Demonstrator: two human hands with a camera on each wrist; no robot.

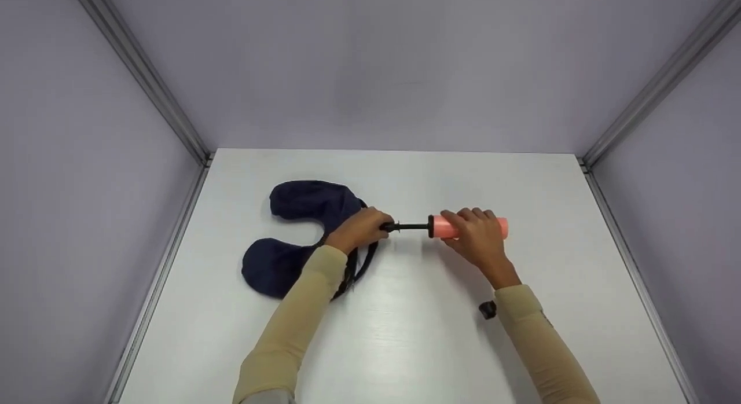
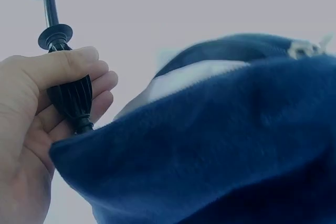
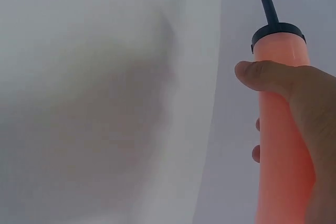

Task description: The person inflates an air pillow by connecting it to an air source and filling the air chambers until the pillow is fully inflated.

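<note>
A dark blue U-shaped neck pillow [image 1: 295, 236] lies flat on the left half of the white table [image 1: 417, 346]. My left hand [image 1: 360, 228] grips the black ribbed nozzle end [image 2: 71, 98] of a hand pump, right against the pillow's blue fabric [image 2: 220, 150]. My right hand [image 1: 477, 236] is curled round the pump's pink barrel [image 1: 499, 227], which lies level above the table. A thin black rod [image 1: 412, 226] joins barrel and nozzle. In the right wrist view my thumb wraps the pink barrel [image 3: 281, 145] just under its black cap [image 3: 278, 32].
Pale walls with metal corner rails [image 1: 145, 80] close in the table on three sides. A small black wrist-camera mount [image 1: 487, 309] shows beside my right sleeve. A black strap [image 1: 363, 265] curls out from under the pillow near my left wrist.
</note>
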